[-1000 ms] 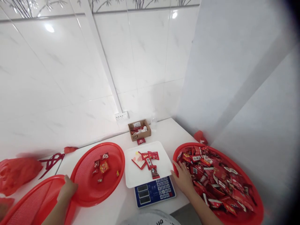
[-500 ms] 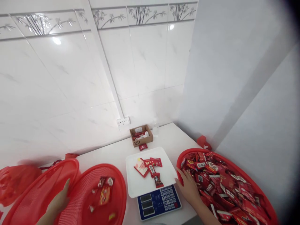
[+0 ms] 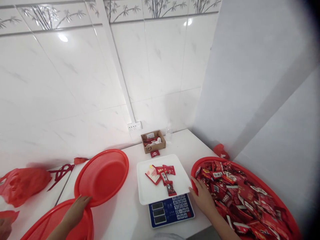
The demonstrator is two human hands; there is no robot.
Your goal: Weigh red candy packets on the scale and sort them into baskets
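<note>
My left hand point(image 3: 76, 210) is at the left, its fingers closed at the near rim of a round red plastic basket point(image 3: 120, 186). Under that hand is a second red basket point(image 3: 32, 230), cut off by the frame's bottom edge. My right hand point(image 3: 203, 196) grips the left rim of a large red basket point(image 3: 280, 203) heaped with small red snack packets point(image 3: 240, 193). Between the hands stands a blue digital scale point(image 3: 172, 211) with a white tray point(image 3: 145, 190) on top. Several red packets point(image 3: 163, 176) and a pale, red-edged packet point(image 3: 152, 175) lie on the tray.
Behind the scale is a small cardboard box point(image 3: 147, 149) with packets inside and one red packet point(image 3: 155, 153) before it. A red plastic bag point(image 3: 27, 183) and dark red ribbon point(image 3: 61, 173) lie at left. Another person's hand point(image 3: 5, 230) seems to show at the lower left.
The left-hand baskets have shifted: one now stands farther back, with its inside bare, and the other is lower left. The loose packets seen in the near basket are out of sight. My right hand stays at its rim.
</note>
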